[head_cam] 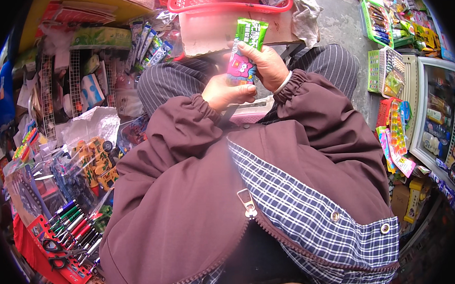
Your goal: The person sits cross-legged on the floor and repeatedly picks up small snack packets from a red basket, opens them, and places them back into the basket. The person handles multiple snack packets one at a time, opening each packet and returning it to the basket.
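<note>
A green and pink snack packet (242,67) with a cartoon figure and printed writing is held upright over my lap. My left hand (226,90) grips its lower end, the thumb lying across the bottom. Higher up, my right hand (270,62) holds the packet's right side, with the thumb pressed on its front. The top seam looks closed. Behind the packet stands a cardboard box (206,31), and on it rests a red plastic basket (232,6) with a few packages in it.
On the left are wire racks (77,82), a bagged camouflage toy (97,162), scissors (55,253) and several pens (75,225). To the right stand a glass-fronted fridge (436,108) and a green basket of snacks (377,22). A grey cloth (306,18) hangs at the box's corner.
</note>
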`<move>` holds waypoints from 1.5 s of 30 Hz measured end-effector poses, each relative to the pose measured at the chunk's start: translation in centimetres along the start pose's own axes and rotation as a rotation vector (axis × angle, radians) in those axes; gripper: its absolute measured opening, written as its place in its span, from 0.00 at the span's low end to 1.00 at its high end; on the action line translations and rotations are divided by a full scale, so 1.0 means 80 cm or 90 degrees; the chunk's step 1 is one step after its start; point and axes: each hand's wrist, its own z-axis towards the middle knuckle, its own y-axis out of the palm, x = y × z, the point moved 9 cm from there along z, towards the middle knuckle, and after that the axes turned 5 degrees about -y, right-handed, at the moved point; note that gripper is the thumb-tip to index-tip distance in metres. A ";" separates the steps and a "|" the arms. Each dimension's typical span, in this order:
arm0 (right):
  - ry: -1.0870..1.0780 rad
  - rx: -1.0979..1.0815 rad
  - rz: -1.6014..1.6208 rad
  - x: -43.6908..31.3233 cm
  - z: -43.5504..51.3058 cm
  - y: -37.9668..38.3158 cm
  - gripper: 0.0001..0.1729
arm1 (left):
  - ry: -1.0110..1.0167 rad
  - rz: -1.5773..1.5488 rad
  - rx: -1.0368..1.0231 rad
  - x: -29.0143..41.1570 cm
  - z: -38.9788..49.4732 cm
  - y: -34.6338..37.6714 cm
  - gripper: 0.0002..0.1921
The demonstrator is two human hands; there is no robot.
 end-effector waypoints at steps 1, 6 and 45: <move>0.002 0.046 -0.020 0.001 0.000 -0.008 0.19 | 0.005 -0.015 -0.006 -0.001 0.001 0.000 0.16; -0.013 0.093 -0.018 0.001 0.005 -0.021 0.19 | 0.002 -0.023 -0.018 -0.007 0.001 0.000 0.16; -0.007 0.047 -0.014 0.005 0.004 -0.013 0.22 | 0.149 -0.065 0.060 0.006 0.004 -0.034 0.26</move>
